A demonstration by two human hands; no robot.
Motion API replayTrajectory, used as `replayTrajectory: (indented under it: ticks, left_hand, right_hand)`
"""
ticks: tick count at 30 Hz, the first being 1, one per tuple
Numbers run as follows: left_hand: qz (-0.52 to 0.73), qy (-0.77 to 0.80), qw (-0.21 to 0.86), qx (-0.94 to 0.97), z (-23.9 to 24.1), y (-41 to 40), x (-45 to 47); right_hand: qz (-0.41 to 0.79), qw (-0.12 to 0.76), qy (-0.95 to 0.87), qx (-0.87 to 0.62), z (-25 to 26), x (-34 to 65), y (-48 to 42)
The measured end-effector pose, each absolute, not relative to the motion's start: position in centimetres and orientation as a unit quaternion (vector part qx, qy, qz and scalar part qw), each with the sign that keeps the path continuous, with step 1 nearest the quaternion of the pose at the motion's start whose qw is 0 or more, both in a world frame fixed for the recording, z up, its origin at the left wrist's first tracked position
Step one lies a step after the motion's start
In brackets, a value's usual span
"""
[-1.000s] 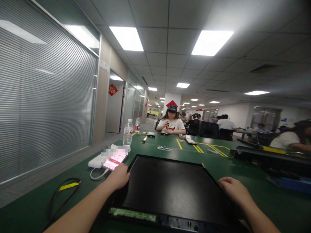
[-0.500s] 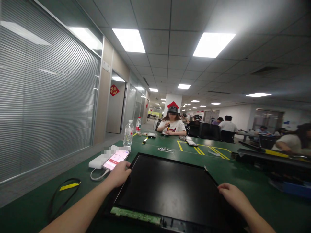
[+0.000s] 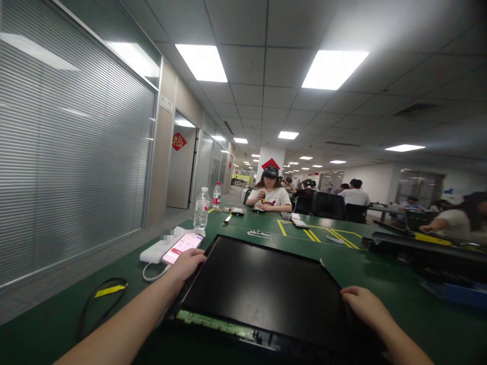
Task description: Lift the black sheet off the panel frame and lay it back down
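Observation:
A black display panel (image 3: 266, 289) lies in front of me with its glossy face up. Along its near edge runs a green circuit board strip (image 3: 213, 323). My left hand (image 3: 189, 264) is closed on the panel's left edge, fingers at the rim and thumb hidden. On the opposite side, my right hand (image 3: 363, 304) pinches the right edge between thumb and fingers. The panel's near right corner is dark and hard to make out. Just beyond my left hand lies a lit phone (image 3: 186, 246) plugged into a white cable.
The green table (image 3: 125, 324) carries a black strap (image 3: 85, 306) at left, a white box (image 3: 152, 252), a water bottle (image 3: 201, 210) and a red-capped bottle (image 3: 216, 195). Dark panel parts (image 3: 403, 248) are stacked at right. A person (image 3: 270, 195) sits across, holding a small tool.
The panel has shifted slightly, its near edge and circuit strip now a little higher in view. Both hands keep hold of its sides.

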State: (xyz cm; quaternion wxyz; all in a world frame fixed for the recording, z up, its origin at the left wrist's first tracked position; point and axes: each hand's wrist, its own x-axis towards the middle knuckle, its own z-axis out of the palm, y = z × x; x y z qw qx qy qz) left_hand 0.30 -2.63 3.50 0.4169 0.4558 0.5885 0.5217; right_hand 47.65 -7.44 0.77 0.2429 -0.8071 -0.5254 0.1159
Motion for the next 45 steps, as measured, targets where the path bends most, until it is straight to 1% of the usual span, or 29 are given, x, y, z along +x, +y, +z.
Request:
replayTrajectory:
  ticks: [11,25,33,38,45]
  left_hand:
    - [0.528,0.533,0.516,0.413,2.8,-1.4,0.6]
    - [0.524,0.44,0.623,0.38,3.3,-2.5,1.4]
    - [0.479,0.47,0.632,0.388,3.5,-3.0,1.4]
    - [0.487,0.428,0.667,0.367,3.5,-2.9,1.3]
    - [0.48,0.429,0.67,0.37,3.3,-3.0,1.2]
  right_hand:
    - [0.118,0.223,-0.532,-0.808,1.4,47.4,-7.7]
    - [0.108,0.22,-0.54,-0.805,1.3,47.7,-7.9]
    - [0.111,0.217,-0.537,-0.808,1.7,47.0,-8.1]
    - [0.115,0.222,-0.537,-0.806,1.7,47.2,-8.1]
    - [0.111,0.228,-0.535,-0.806,1.8,47.1,-8.3]
